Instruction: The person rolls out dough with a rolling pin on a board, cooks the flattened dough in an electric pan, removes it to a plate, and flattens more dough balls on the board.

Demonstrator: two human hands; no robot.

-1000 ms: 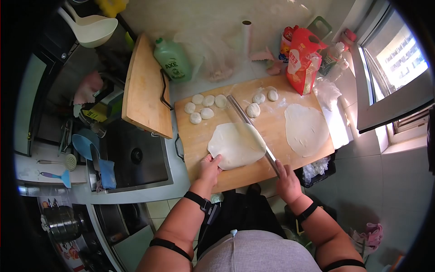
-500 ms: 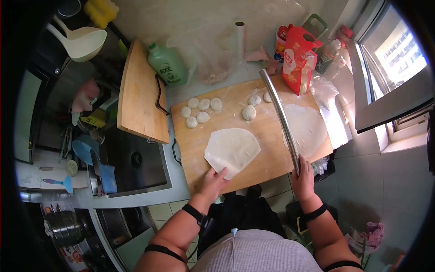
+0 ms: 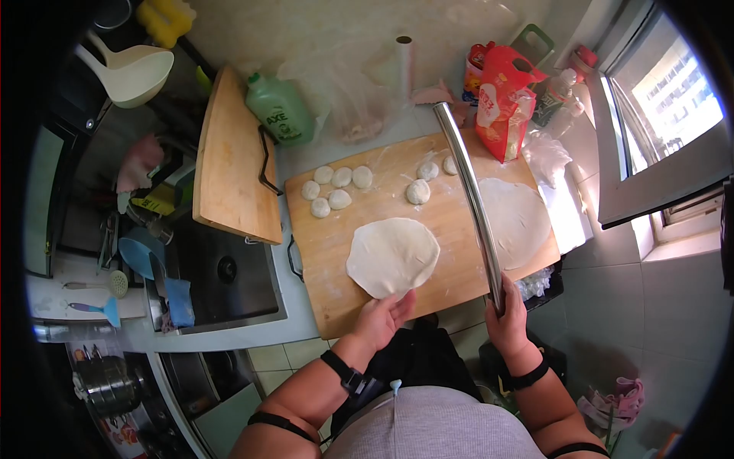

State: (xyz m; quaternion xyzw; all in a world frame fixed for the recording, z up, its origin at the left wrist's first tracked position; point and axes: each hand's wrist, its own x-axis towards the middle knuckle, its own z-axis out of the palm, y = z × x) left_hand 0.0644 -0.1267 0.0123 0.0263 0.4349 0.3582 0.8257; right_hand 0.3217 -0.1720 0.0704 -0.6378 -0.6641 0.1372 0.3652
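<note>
My right hand [image 3: 508, 317] is wrapped round the lower end of a long metal rolling pin [image 3: 472, 203], which stretches away over the board and crosses the left edge of a large flat dough sheet [image 3: 514, 222]. A second dough sheet [image 3: 394, 256] lies on the wooden board [image 3: 321, 294] at its front. My left hand [image 3: 386, 317] is at that sheet's near edge, fingers apart; whether it grips the edge is unclear. Several small dough balls [image 3: 340, 177] sit at the back left of the board. More dough balls [image 3: 418, 192] lie at the back middle, one partly behind the pin.
Left of the board, an upright cutting board [image 3: 237, 161] stands by the sink [image 3: 229, 268]. Behind are a green bottle [image 3: 279, 111] and a red bag [image 3: 505, 103]. An open window [image 3: 669, 107] is at the right.
The rolling pin has swung right, off the nearer dough sheet. That sheet was pulled toward me at its near edge and now lies rounder. My left hand has shifted right along it.
</note>
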